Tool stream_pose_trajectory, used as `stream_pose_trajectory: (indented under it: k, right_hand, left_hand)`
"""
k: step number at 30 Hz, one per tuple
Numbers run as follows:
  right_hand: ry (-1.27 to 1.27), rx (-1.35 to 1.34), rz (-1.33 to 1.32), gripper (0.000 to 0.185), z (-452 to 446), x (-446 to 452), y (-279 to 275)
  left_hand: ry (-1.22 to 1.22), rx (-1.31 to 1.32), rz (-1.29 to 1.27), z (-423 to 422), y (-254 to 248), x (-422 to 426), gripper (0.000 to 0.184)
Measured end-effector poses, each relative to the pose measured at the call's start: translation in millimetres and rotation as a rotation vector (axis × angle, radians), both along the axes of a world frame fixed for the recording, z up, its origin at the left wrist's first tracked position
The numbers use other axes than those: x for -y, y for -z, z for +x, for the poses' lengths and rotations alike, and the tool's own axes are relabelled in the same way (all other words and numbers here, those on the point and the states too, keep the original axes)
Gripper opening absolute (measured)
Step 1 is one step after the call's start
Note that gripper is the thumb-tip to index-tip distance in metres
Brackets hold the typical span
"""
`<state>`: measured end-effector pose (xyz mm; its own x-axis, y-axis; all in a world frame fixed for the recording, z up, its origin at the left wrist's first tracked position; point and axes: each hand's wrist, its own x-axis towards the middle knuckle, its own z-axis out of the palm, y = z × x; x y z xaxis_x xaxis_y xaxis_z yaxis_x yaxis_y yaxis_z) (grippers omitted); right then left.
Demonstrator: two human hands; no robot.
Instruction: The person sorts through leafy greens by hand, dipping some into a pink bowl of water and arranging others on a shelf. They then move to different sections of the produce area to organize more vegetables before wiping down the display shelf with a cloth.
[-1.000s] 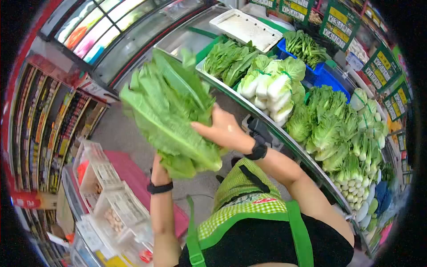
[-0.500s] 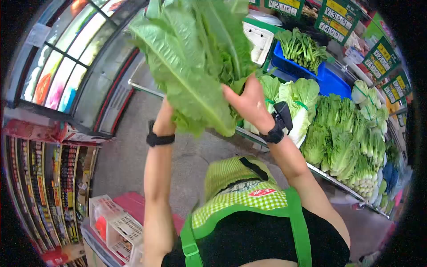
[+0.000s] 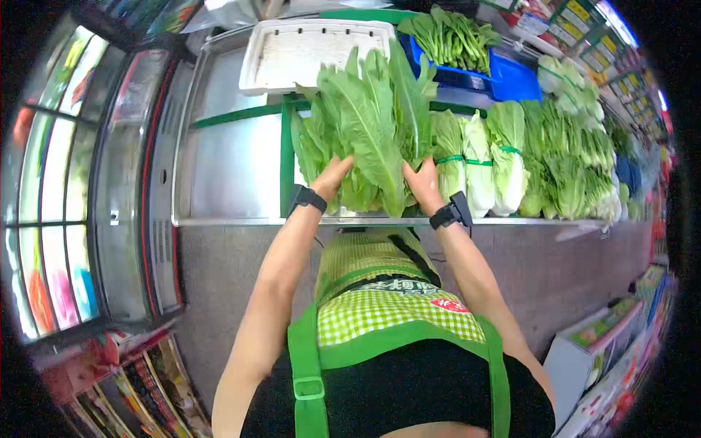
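Observation:
A big bunch of green leaf lettuce (image 3: 365, 109) stands over the front of the metal display shelf (image 3: 237, 168), leaf tips pointing away from me. My left hand (image 3: 333, 178) grips its left side, and my right hand (image 3: 423, 184) is closed round the right side. Some fingers are hidden behind the leaves. More green leaves lie against the bunch on the left; I cannot tell whether they are separate. Right beside my right hand are napa cabbages (image 3: 478, 168) tied with green bands.
Behind the lettuce sits a white plastic tray (image 3: 252, 55). Leafy greens with stems (image 3: 449, 44) fill a blue bin (image 3: 515, 77). Further right are piles of lettuce (image 3: 569, 179). A glass-door cooler (image 3: 135, 182) stands on the left, and boxes (image 3: 584, 354) at lower right.
My view has turned to face the shelf squarely. Both hands have brought the lettuce from up in the aisle down to the shelf front, left of the cabbages.

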<state>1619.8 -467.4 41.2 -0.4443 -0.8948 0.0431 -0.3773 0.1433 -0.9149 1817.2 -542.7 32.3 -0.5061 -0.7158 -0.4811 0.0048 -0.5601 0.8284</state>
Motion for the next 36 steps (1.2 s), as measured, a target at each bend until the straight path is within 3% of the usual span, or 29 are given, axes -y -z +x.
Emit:
stream_pose_trajectory:
  k: [1,2,3,5,6,7,9,10,11,12,13,14,15,16,18,20,24,27,29,30,32,35,36]
  right_hand:
    - [0.028,-0.007,0.013,0.048,4.0,-0.4,7.0]
    - [0.028,-0.020,0.122,0.052,7.0,-0.3,13.3]
    - [0.026,-0.027,0.232,0.057,10.5,-2.7,20.8]
    - [0.015,0.087,0.137,0.068,4.2,4.3,68.0]
    - [0.099,0.081,0.121,0.059,8.1,7.1,69.5]
    - [0.177,0.074,0.107,0.051,9.6,7.8,69.5]
    - [0.205,-0.057,0.275,0.055,3.2,1.9,45.4]
    - [0.084,0.087,0.311,0.066,-1.2,1.6,30.2]
    - [-0.036,0.235,0.344,0.077,-1.6,0.7,24.3]
    - [0.087,0.162,0.184,0.069,3.7,0.6,25.2]
    - [0.090,0.166,0.198,0.069,10.3,-4.4,23.3]
    - [0.250,-0.184,0.117,0.064,17.3,-9.9,19.3]
    - [0.406,-0.537,0.028,0.059,26.8,-12.1,7.5]
    - [0.422,-0.715,-0.133,0.047,41.6,-13.5,-20.9]
    - [0.102,-0.620,-0.177,0.033,68.3,-22.0,-42.0]
    - [-0.122,-0.735,-0.185,0.027,96.3,-22.4,-47.2]
    - [-0.132,-0.859,-0.110,0.028,119.4,-10.6,-37.8]
    - [-0.047,-0.884,0.076,0.026,117.9,-10.7,-32.9]
    - [-0.044,-0.754,-0.033,0.020,116.7,-15.9,-30.0]
    - [-0.043,-0.756,-0.031,0.020,116.7,-20.5,-29.9]
    - [-0.263,-0.577,-0.208,0.014,116.1,-34.8,-29.7]
    - [-0.468,-0.421,-0.215,0.013,101.4,-61.9,-15.1]
    - [-0.429,-0.396,-0.248,0.012,97.0,-69.1,-14.7]
  left_hand:
    - [-0.051,0.100,0.042,0.3,-1.1,-3.2,0.067]
    - [0.119,0.240,-0.005,9.0,9.1,3.3,0.081]
    - [0.146,0.237,0.010,12.3,26.8,5.0,0.081]
    - [0.059,0.219,0.153,7.5,61.4,18.9,0.090]
    - [0.082,0.044,0.126,7.3,50.9,17.5,0.094]
    - [0.092,0.036,0.130,6.3,54.7,21.2,0.094]
    - [0.056,0.123,0.226,9.7,63.1,24.5,0.090]
    - [0.138,-0.066,0.253,13.9,51.9,27.0,0.093]
    - [0.143,-0.063,0.262,16.4,40.7,29.4,0.093]
    - [0.172,-0.049,0.286,16.4,21.0,31.0,0.094]
    - [0.203,-0.037,0.319,16.9,12.8,29.7,0.095]
    - [0.087,0.213,0.266,13.9,29.8,28.5,0.096]
    - [0.090,0.214,0.267,12.4,27.2,27.5,0.096]
    - [0.076,0.217,0.245,11.1,21.8,26.5,0.096]
    - [0.073,0.222,0.230,10.9,15.8,24.5,0.095]
    - [0.117,0.093,0.288,8.5,13.3,25.2,0.097]
    - [0.023,0.166,0.184,4.3,31.9,24.7,0.088]
    - [0.042,0.024,0.180,0.9,28.0,23.7,0.081]
    - [0.037,0.085,0.248,0.9,47.1,25.3,0.079]
    - [0.066,0.021,0.235,2.0,26.6,23.6,0.081]
    - [0.026,0.029,0.266,2.5,42.3,26.0,0.078]
    - [-0.019,0.011,0.322,2.8,35.8,28.8,0.074]
    - [0.018,-0.044,0.303,4.3,32.9,29.1,0.070]
